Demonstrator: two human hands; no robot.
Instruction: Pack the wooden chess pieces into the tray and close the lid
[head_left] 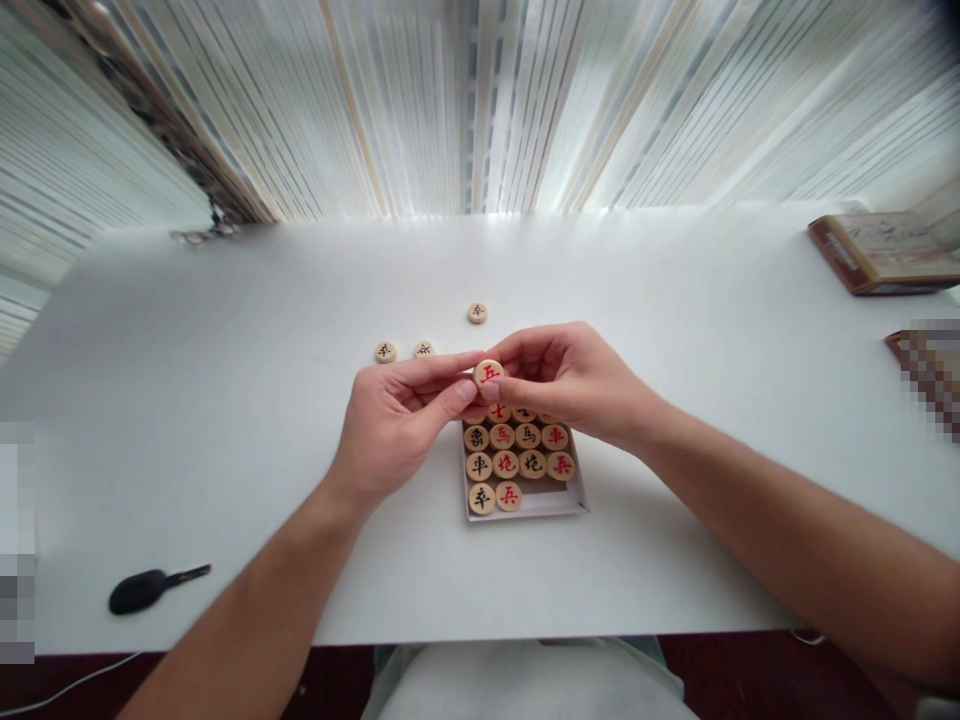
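Observation:
A round wooden Chinese chess piece [489, 372] with a red character is held up between my two hands, its face toward me. The thumb and fingers of my right hand [574, 385] pinch it from the right. On its other side, my left hand [394, 420] has its thumb and index fingertip closed at the edge. Just below the hands lies an open shallow box [551, 506] holding rows of pieces with red and black characters; my fingers hide its far part. Two pieces fill the left of its nearest row, and bare bottom shows to their right.
Loose black-character pieces lie beyond my hands: one farther back [478, 313], one at left [385, 352] and another [424, 349] beside my left fingers. A black handled object [150, 590] lies front left. A brown box [885, 250] sits back right, before striped curtains [450, 110].

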